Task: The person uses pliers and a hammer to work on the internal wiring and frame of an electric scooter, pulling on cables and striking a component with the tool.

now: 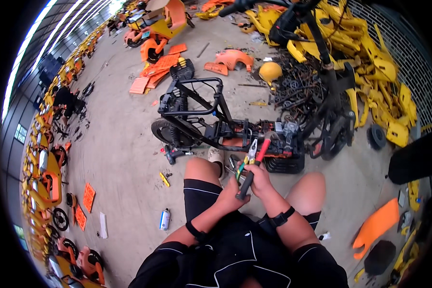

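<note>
Both my hands are close together in front of my lap, before a stripped black scooter frame (216, 126). My left hand (230, 197) is closed around the lower handles of pliers (251, 152) with green and yellow grips, their jaws pointing up. Closed on a hammer (262, 150) with a red and black handle is my right hand (259, 179); its fingers also lie by the pliers. The hammer's grey head overlaps the frame's exposed middle parts, and whether it touches them cannot be told. My fingers partly hide both handles.
A cordless power tool (172, 154) lies left of my knee, with a spray can (164, 219) nearer me. Dark metal parts (297, 86) and yellow panels (384, 96) are heaped at right. Orange panels (158, 69) lie beyond the frame. Scooters (48, 177) line the left; a person (65, 102) crouches there.
</note>
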`<state>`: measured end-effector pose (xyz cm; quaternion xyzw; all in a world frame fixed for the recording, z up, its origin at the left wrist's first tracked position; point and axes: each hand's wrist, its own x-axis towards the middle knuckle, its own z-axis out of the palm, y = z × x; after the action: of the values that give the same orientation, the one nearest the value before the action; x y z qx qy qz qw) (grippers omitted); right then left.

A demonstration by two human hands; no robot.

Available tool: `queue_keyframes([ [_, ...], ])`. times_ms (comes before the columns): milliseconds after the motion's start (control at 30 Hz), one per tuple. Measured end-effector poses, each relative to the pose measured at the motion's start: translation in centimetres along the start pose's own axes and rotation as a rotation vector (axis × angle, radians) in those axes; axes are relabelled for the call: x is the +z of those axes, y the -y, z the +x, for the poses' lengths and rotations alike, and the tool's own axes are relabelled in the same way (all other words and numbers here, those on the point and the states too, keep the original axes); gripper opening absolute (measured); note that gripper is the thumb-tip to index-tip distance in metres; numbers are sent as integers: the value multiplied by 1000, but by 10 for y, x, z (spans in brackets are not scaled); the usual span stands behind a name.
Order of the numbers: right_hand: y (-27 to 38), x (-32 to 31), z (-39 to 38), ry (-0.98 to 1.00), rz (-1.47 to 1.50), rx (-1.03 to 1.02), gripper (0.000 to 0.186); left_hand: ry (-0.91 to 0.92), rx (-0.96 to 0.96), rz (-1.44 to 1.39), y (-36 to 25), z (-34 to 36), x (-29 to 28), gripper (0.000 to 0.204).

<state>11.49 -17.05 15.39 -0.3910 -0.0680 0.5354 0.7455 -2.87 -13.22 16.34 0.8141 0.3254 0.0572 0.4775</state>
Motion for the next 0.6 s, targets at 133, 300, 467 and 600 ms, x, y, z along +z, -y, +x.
queue_keyframes([
  [133, -1, 2, -3, -28, 33, -22, 43, -213, 28, 129, -1, 24, 13, 79],
  [300, 19, -9, -3, 72, 53, -7, 53, -146, -53, 61, 15, 45, -22, 55],
  [467, 36, -31, 11, -31, 82, 253, 47, -248, -295, -869, 52, 27, -98, 39],
  [600, 49, -37, 10, 100, 239, 269, 40, -413, -205, -1687, 102, -5, -141, 35],
])
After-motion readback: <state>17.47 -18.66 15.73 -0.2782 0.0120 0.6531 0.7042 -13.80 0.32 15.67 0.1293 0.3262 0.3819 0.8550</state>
